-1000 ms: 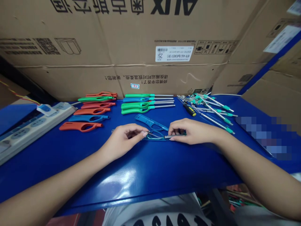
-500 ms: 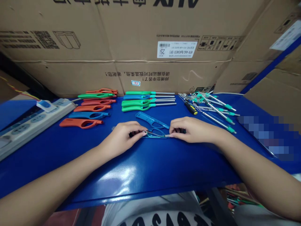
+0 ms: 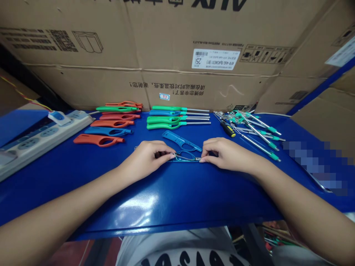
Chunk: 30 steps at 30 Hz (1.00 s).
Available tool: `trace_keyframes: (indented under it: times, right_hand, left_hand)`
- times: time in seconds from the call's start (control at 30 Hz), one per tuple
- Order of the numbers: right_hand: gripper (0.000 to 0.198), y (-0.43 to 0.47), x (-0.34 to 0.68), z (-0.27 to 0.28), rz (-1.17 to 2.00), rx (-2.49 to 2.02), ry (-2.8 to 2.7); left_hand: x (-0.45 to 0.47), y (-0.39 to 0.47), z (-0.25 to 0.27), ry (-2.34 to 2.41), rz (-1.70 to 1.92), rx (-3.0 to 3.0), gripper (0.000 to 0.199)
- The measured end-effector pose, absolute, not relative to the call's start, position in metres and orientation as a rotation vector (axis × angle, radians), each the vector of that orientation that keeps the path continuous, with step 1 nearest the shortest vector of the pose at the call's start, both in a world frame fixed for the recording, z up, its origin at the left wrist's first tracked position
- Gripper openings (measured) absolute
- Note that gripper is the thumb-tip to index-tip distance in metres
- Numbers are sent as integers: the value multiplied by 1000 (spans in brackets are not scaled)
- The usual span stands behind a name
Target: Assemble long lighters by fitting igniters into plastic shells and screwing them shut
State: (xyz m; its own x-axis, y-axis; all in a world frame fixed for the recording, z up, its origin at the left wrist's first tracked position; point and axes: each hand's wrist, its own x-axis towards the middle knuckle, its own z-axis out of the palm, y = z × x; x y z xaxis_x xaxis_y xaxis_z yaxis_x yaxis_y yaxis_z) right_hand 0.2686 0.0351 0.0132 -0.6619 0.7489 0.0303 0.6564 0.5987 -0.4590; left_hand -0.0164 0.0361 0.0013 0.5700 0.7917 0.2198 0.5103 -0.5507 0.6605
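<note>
From my head camera, here we are, front and centre: a thin wired insert stretches between my two hands, low over the blue table! My left hand has its end pinched between thumb and fingertips, and my right hand is pinching the grey end, the rest hidden behind my fingers. Its long axis runs left to right, dipping slightly to the right, and it lies along a blue lighter half-shell, trigger loop on the far side, nearly parallel to it.

Just beyond, a second blue half-shell lies slantwise, broad end far left, narrow end aiming right and toward me, close by my right fingertips. Farther back, stick lighters line up, metal barrels all pointing right! Left of them, coloured handles point their narrow ends right as well. On the right, green-collared metal tubes sprawl beside a black-and-yellow screwdriver handle, collared ends mostly angled right and toward me.
</note>
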Motion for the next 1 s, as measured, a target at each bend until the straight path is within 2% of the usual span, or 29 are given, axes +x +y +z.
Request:
trace_keyframes:
  times: [0.47, 1.0]
  right_hand:
    - [15, 37, 268, 11, 435, -1079, -2702]
    - [21, 31, 265, 15, 199, -1060, -2808]
  left_hand:
    - [-19, 46, -6, 938, 725, 2184, 16]
    - [-19, 43, -4, 994, 686, 2196, 17]
